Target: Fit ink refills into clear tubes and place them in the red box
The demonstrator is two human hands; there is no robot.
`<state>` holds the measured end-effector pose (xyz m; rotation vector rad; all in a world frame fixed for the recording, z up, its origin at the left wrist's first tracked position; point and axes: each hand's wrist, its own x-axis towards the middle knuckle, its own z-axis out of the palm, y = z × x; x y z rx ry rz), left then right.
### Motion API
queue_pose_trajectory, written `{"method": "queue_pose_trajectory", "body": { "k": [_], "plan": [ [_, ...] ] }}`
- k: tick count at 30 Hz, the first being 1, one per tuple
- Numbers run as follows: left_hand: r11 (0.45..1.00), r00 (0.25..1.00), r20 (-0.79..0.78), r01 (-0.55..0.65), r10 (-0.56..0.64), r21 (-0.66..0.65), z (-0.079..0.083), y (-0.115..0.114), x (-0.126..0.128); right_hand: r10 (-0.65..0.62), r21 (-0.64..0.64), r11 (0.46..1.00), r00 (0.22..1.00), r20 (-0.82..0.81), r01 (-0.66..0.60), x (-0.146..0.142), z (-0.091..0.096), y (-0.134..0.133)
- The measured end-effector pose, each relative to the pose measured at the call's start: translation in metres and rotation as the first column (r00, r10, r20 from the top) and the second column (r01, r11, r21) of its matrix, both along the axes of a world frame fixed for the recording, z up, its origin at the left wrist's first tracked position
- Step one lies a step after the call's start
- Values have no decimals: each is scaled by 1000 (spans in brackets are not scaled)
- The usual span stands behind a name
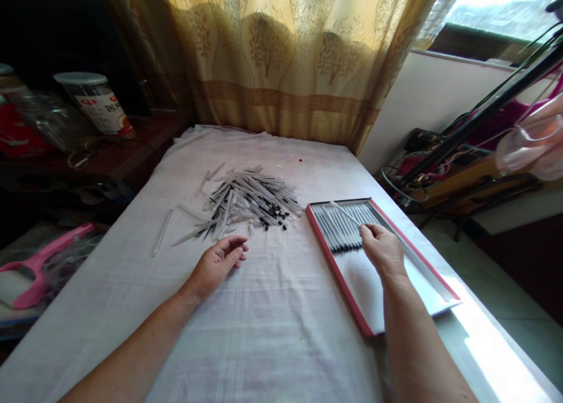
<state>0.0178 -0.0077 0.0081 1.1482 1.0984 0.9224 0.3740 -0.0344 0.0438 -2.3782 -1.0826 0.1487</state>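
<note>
My right hand [382, 251] pinches a clear pen [346, 212] over a shallow red-edged box [336, 283]. A row of clear pens with black ends [336, 227] lies side by side in the far part of that box. Its near part shows bare white bottom, partly covered by my forearm. To the left, my left hand [220, 265] rests on the cloth with loosely curled fingers, and nothing shows in it. Just beyond it spreads a loose heap of pen parts [250, 197]: clear barrels, dark refills, and small black and clear caps. One clear barrel [162, 233] lies apart at the left.
A white cloth [246, 332] covers the table, with a tiny red piece [300, 160] near the back. Patterned curtains [281, 57] hang behind. Jars [94, 104] stand on a dark cabinet at left, above a pink-handled item [48, 262]. A black pole [479, 115] slants at right.
</note>
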Motion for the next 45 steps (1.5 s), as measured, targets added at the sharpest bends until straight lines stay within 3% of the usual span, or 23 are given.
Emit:
{"method": "queue_pose_trajectory", "body": {
  "k": [7, 15, 24, 29, 33, 35, 38, 45],
  "plan": [
    [1000, 1000, -19, 5, -6, -17, 3, -1, 1, 63, -193, 980, 996, 59, -50, -6, -14, 4],
    [1000, 999, -30, 15, -15, -12, 4, -1, 1, 156, -337, 936, 979, 130, -104, -16, -13, 7],
    [1000, 999, -36, 31, -31, -2, 3, -2, -1, 227, -353, 924, 955, 193, -148, -21, -5, 5],
    [999, 999, -19, 39, -39, -2, 1, -2, -1, 266, -311, 931, 939, 217, -192, -28, 13, 15],
    [999, 999, -5, 50, -50, 2, 0, -1, -1, 368, -243, 919, 898, 242, -311, -58, 28, 35],
    [998, 998, 7, 55, -55, 3, 0, 0, -2, 482, -255, 869, 844, 237, -425, -80, 30, 47],
    [998, 998, 27, 65, -65, 4, -1, 0, -2, 612, -306, 781, 763, 207, -544, -115, 24, 63],
    [997, 993, 89, 77, -75, -22, -4, 2, -3, 675, -387, 723, 704, 221, -572, -155, -1, 82]
  ]
}}
